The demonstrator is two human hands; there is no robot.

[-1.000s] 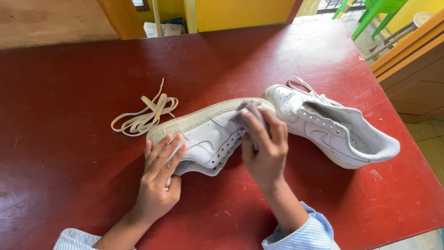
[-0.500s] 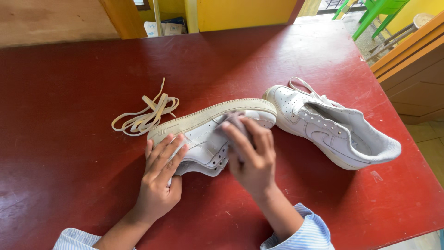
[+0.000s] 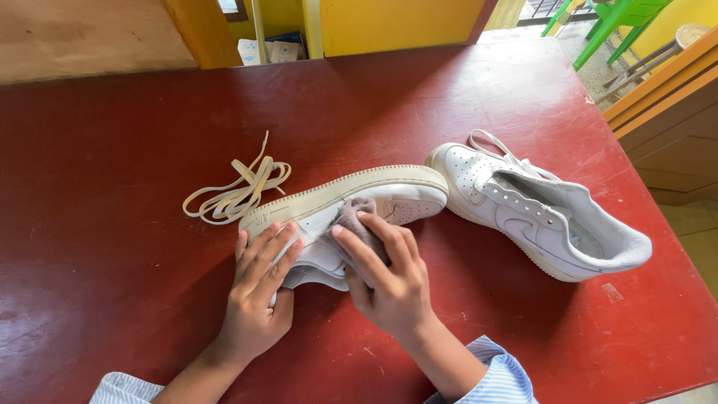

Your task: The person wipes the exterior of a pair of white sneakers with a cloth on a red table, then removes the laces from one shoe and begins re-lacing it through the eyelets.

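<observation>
A white sneaker (image 3: 389, 193) lies on its side on the red table (image 3: 112, 150), sole edge facing away, laces removed. My left hand (image 3: 258, 288) presses flat on its heel end, fingers together. My right hand (image 3: 385, 273) holds a small grey cloth (image 3: 351, 218) against the middle of the shoe's upper. A second white sneaker (image 3: 538, 213) stands upright to the right, its toe close to the first shoe's toe, not touched by either hand.
A loose bundle of cream shoelaces (image 3: 235, 191) lies on the table just behind the heel of the shoe on its side. Beyond the table's far edge are yellow walls; a wooden cabinet (image 3: 666, 127) stands at the right, green chair legs (image 3: 598, 22) behind it.
My right hand has slid the cloth from the toe end of the sneaker leftward to its middle. The left hand and both shoes have stayed in place.
</observation>
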